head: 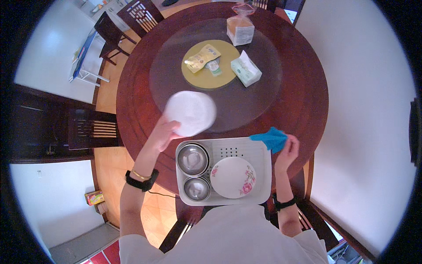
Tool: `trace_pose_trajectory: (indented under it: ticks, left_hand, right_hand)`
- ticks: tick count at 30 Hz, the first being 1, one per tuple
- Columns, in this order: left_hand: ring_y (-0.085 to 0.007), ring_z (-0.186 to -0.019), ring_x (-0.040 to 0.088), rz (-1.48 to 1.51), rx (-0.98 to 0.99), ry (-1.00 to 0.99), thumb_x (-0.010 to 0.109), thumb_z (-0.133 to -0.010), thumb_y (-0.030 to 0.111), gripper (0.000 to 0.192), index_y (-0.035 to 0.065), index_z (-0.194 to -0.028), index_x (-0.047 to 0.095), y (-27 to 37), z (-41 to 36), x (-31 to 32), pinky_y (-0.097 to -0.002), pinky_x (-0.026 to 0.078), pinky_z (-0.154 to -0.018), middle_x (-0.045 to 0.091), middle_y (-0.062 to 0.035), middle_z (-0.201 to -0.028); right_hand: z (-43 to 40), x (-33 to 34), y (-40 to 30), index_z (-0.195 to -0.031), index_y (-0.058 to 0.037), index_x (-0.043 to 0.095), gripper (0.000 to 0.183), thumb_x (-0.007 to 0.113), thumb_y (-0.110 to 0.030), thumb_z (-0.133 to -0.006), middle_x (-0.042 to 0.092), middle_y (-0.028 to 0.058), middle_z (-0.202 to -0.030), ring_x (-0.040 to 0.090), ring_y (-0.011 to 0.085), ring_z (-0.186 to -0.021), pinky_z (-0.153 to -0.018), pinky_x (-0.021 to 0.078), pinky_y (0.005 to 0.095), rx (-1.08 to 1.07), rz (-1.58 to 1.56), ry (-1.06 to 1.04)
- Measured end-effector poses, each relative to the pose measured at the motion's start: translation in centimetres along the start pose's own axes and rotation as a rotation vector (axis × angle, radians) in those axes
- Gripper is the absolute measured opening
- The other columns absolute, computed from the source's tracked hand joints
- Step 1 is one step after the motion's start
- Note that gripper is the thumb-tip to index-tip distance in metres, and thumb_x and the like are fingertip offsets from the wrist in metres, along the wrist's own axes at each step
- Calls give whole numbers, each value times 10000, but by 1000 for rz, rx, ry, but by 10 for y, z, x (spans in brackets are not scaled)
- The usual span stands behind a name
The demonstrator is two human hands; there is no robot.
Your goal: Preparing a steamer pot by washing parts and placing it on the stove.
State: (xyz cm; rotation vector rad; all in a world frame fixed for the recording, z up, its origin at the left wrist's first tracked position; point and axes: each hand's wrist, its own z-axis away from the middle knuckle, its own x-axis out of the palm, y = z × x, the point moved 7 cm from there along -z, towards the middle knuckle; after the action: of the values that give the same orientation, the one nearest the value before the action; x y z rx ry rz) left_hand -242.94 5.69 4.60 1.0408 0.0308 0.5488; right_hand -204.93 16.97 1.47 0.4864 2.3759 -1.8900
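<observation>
In my left hand [165, 133] is a white plate [190, 113], gripped at its near left edge and raised over the table; motion blurs it a little. My right hand [290, 150] pinches a blue cloth [272, 138], which hangs over the far right corner of a light plastic tray [263, 184]. Inside the tray, a white plate with pink flowers [230, 178] lies on the right. Metal bowls stand along its left side, a larger one [193, 159] behind a smaller one [196, 189].
The round wooden table [135, 109] carries a dark turntable [165, 66]. On it are a yellow round mat [227, 79] with a yellow pouch [202, 57], a tissue pack [246, 71] and bagged bread [240, 29]. Wooden chairs [105, 128] stand left; a white wall [359, 115] rises right.
</observation>
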Motion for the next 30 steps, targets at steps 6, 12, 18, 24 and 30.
trace_pose_trajectory:
  ticks: [6, 12, 18, 24, 30]
  left_hand:
    - [-241, -958, 547, -103, -144, -437, 450, -709, -26, 607, 95, -1290, 320, -54, 5, 128, -357, 531, -692, 471, -116, -1180]
    - [-293, -1052, 475, -697, 336, -419, 419, -704, -46, 627, 97, -1303, 303, -110, 14, 167, -379, 429, -864, 384, -158, -1250]
    - [-368, -1153, 351, -722, 458, -392, 401, -684, -73, 632, 57, -1294, 297, -139, 8, 161, -394, 246, -1012, 395, -231, -1191]
    - [-367, -908, 552, -700, 165, -326, 445, -710, -1, 614, 49, -1295, 263, -169, -29, 162, -384, 547, -649, 434, -248, -1158]
    - [-342, -867, 579, -569, -49, -154, 577, -786, 198, 632, -32, -1274, 248, -197, -32, 148, -352, 551, -597, 426, -264, -1162]
  right_hand:
    - [-4, -87, 15, -888, -78, 481, 127, 358, -111, -889, 456, 17, -841, 455, 134, -792, -754, 375, 260, 186, -374, 312]
    - [35, -108, 40, -883, -80, 490, 129, 363, -102, -879, 456, 11, -811, 452, 130, -753, -737, 379, 267, 289, -385, 332]
    - [77, -100, 68, -861, -68, 511, 134, 377, -79, -861, 460, 14, -763, 460, 124, -716, -664, 407, 261, 442, -236, 257]
    - [89, -70, 72, -864, -66, 526, 140, 387, -74, -854, 454, -17, -738, 434, 88, -701, -665, 367, 228, 506, -380, 133]
    - [92, -70, 73, -844, -57, 532, 149, 386, -80, -855, 460, -16, -760, 423, 81, -701, -666, 357, 219, 480, -358, 114]
